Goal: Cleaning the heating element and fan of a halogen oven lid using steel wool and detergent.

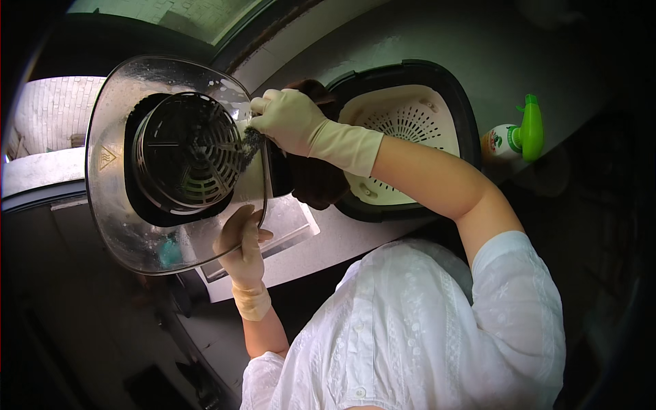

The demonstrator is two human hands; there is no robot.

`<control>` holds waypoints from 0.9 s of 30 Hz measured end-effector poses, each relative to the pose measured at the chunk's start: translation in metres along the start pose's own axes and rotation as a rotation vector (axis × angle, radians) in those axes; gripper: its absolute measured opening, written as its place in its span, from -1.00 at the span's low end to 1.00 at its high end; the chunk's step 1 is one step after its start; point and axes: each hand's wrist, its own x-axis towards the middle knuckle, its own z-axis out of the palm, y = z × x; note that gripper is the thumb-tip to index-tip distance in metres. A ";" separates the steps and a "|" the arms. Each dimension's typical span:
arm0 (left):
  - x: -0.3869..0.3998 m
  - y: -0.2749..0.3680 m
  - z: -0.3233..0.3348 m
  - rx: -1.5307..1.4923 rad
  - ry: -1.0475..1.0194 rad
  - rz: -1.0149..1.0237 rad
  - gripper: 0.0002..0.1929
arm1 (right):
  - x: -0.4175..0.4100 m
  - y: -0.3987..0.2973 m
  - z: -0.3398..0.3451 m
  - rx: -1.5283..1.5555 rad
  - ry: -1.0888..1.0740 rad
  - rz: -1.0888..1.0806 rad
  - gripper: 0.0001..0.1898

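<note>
A transparent air fryer lid (110, 205) is tilted up at the left, with a round black slotted vent guard (189, 148) at its centre. Foam and wet spots streak its clear surface. My left hand (245, 248), in a pale rubber glove, grips the lid's lower right rim. At the right side of the vent guard, my gloved right hand (294, 123) holds a dark bristly scrubber (251, 146) against the slots. The scrubber's upper part is hidden by my fingers. Below my right wrist lies a dark brown cloth (320, 179).
A black-rimmed basin (464, 118) with a pale perforated basket (410, 115) inside stands on the grey counter (512, 61). Right of it is a spray bottle (502, 141) with a bright green head. A sink (292, 223) shows beneath the lid; a window (56, 113) is at the left.
</note>
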 end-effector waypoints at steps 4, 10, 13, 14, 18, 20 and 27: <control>0.002 0.000 -0.006 0.003 -0.009 -0.038 -0.76 | 0.018 0.023 -0.009 0.263 -0.092 0.510 -0.67; -0.002 -0.002 -0.015 -0.047 0.147 -0.006 -0.65 | 0.057 0.033 -0.029 0.284 -0.068 0.673 -0.56; 0.007 0.018 -0.028 -0.043 0.241 0.137 -0.47 | 0.084 0.022 -0.040 0.319 0.000 0.466 -0.64; 0.011 0.030 -0.031 -0.056 0.323 0.143 -0.46 | 0.093 0.017 -0.041 0.321 0.084 0.348 -0.74; 0.021 0.053 -0.042 -0.021 0.387 0.157 -0.46 | 0.128 -0.011 -0.056 0.346 0.212 0.177 -0.82; 0.024 0.057 -0.048 0.020 0.320 0.183 -0.52 | 0.140 -0.021 -0.062 0.328 0.348 0.017 -0.85; 0.026 0.051 -0.058 -0.044 0.232 0.250 -0.49 | 0.098 0.015 -0.028 0.160 -0.111 0.151 -0.85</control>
